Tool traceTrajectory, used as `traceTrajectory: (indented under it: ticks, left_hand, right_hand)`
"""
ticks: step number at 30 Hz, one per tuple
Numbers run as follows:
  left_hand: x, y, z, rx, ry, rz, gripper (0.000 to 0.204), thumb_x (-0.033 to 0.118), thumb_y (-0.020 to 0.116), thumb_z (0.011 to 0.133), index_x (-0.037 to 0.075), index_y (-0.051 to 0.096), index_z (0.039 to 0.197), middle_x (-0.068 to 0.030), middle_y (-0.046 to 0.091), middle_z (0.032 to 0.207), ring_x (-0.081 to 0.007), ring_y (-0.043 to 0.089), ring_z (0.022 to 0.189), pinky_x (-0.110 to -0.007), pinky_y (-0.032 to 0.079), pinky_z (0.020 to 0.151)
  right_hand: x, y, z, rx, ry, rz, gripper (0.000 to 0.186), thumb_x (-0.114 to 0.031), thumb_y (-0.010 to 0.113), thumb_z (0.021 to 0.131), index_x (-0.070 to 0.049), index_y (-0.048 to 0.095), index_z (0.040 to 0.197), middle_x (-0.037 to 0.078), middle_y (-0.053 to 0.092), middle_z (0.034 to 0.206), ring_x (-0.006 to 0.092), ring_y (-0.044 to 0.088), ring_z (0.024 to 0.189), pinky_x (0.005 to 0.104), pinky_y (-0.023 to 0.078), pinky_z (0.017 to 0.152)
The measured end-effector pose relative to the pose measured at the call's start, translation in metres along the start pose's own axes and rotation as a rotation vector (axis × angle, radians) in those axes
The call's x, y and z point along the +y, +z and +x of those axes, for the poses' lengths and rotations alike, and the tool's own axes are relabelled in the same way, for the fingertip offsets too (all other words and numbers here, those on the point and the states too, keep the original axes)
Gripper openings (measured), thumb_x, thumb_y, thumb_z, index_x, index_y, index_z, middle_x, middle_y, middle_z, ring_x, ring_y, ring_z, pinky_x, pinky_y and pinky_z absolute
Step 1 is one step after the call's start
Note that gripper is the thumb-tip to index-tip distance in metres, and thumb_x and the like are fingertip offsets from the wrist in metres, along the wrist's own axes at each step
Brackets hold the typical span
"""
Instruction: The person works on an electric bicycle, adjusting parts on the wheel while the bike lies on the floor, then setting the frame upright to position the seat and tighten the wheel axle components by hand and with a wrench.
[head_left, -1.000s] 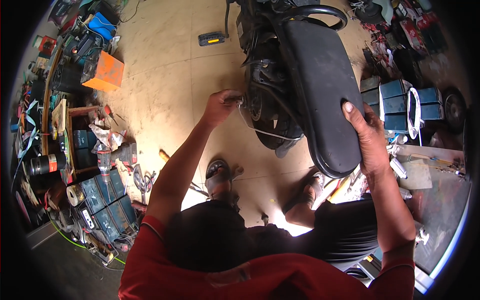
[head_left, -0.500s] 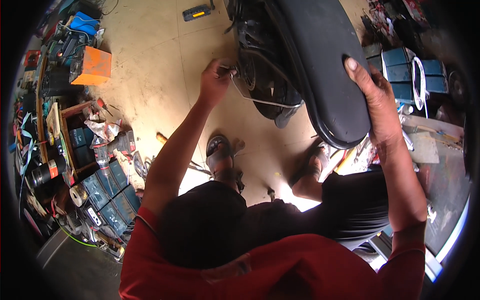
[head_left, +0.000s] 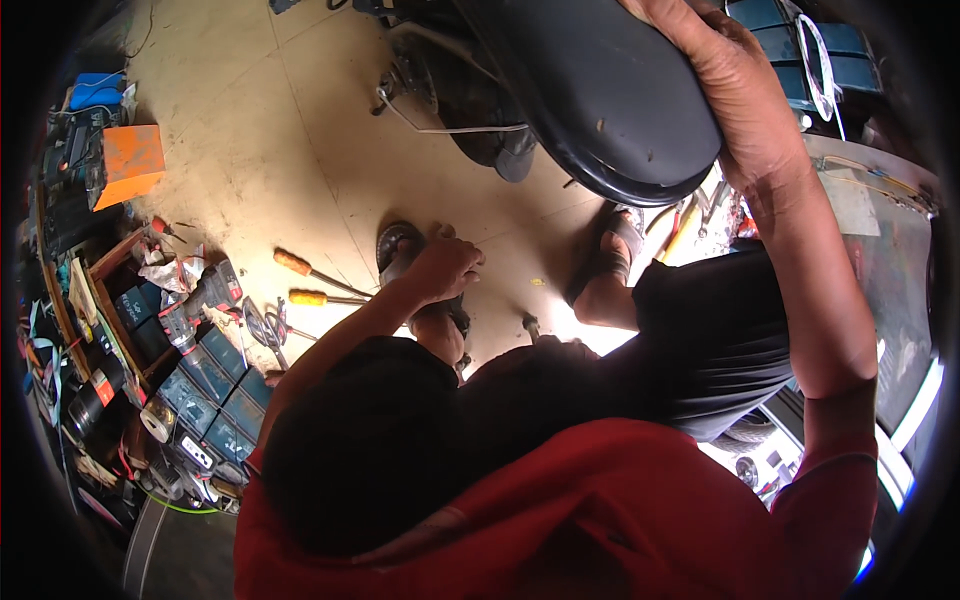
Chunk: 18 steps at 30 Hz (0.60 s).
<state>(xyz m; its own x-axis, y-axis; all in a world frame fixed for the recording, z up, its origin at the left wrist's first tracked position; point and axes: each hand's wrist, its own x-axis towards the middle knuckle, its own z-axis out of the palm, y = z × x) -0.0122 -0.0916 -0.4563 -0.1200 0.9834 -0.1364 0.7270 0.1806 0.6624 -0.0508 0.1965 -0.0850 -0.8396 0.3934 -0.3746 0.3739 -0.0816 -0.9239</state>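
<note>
A long black padded vehicle seat [head_left: 600, 90] reaches in from the top, its rounded end toward me. My right hand [head_left: 725, 85] grips the seat's right side, thumb over the top; the fingers are partly hidden behind its edge. Below the seat, a bent metal rod [head_left: 460, 130] runs across the dark wheel and fender area [head_left: 455, 95]. My left hand [head_left: 455, 265] is away from the vehicle, low over my left sandalled foot [head_left: 398, 245]. Its fingers are curled in, and whatever they may hold is too small to make out.
Two yellow-handled screwdrivers [head_left: 308, 297] lie on the tiled floor left of my foot. Further left are a cordless drill [head_left: 205, 300], dark blue battery blocks [head_left: 215, 385] and an orange box [head_left: 132, 165]. More blue blocks [head_left: 840, 50] and a glass-like panel [head_left: 870, 250] stand right.
My left hand has left the metal rod beside the wheel and come down toward my foot. My right hand stays on the seat. The view has shifted, so the seat sits higher.
</note>
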Motion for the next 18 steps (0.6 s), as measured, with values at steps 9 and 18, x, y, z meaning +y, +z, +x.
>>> traceTrajectory:
  ticks: [9,18]
  left_hand:
    - [0.022,0.076,0.094,0.09,0.338,-0.121,0.039,0.01,0.072,0.091,0.003,0.067,0.129,-0.018,0.064,0.133,-0.037,0.064,0.122,-0.048,0.053,0.101]
    - [0.052,0.116,0.185,-0.394,0.003,-0.269,0.032,0.015,0.068,0.098,0.0,0.067,0.126,-0.0143,0.069,0.118,-0.0266,0.068,0.104,-0.038,0.055,0.094]
  right_hand:
    - [0.004,-0.01,0.004,0.034,0.021,-0.092,0.085,-0.05,0.089,0.085,0.01,0.056,0.136,0.015,0.072,0.113,0.0191,0.073,0.097,0.0281,0.06,0.086]
    - [0.008,0.002,0.008,0.125,0.024,-0.124,0.077,-0.041,0.088,0.087,0.012,0.06,0.136,0.018,0.074,0.117,0.0199,0.072,0.1,0.0303,0.058,0.09]
